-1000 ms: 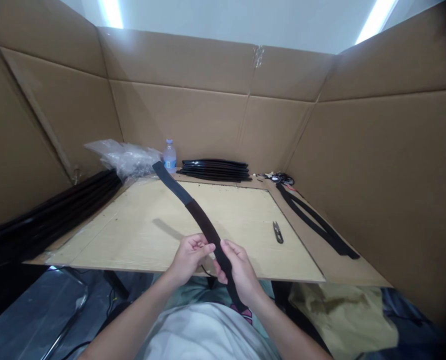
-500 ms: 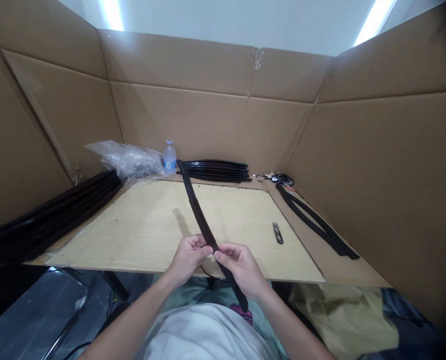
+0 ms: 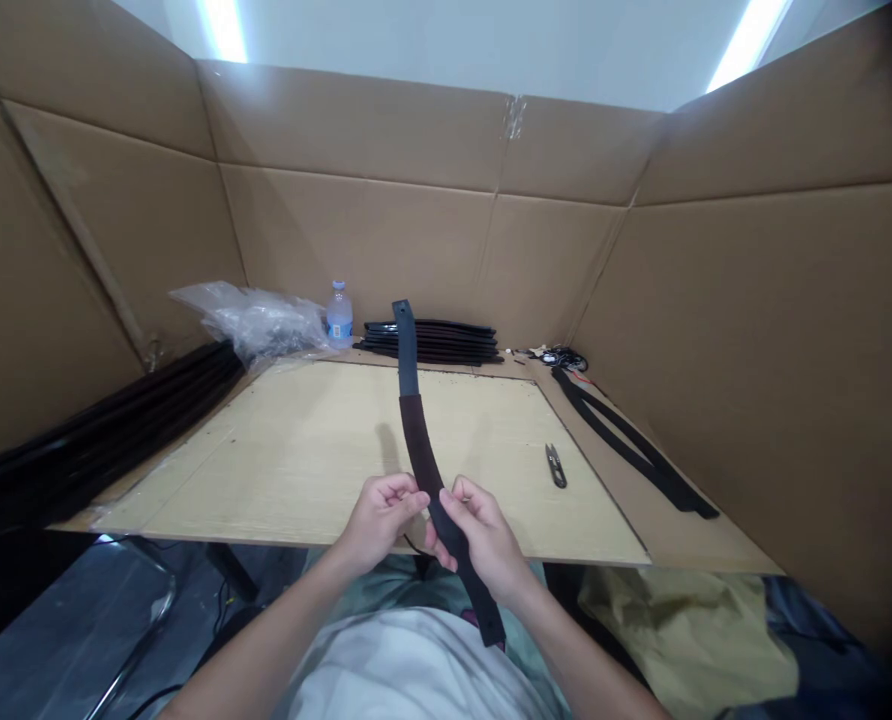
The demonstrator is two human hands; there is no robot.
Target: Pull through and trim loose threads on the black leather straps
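Observation:
A long, slightly curved black strap (image 3: 417, 440) with a dark brown middle section is held up over the table's front edge. Its far end rises toward the back of the table, and the near end hangs over my lap. My left hand (image 3: 384, 515) pinches its left edge between thumb and fingers. On the other edge my right hand (image 3: 483, 535) grips the strap, thumb on top and fingertips showing underneath. A thin dark cord shows below my left hand. Small black thread snips (image 3: 555, 466) lie on the table to the right.
At the back stand a stack of black strips (image 3: 446, 342), a water bottle (image 3: 339, 316) and clear plastic bags (image 3: 266, 322). More dark strips (image 3: 116, 425) line the left side. Two black straps (image 3: 633, 445) lie right, near a small dark tangle (image 3: 560, 358). Cardboard walls (image 3: 371, 230) enclose the table (image 3: 281, 450).
The strap has been turned so its broad flat face shows, and its far end has swung right. My right fingers have shifted around beneath it. Both hands remain near the same spot.

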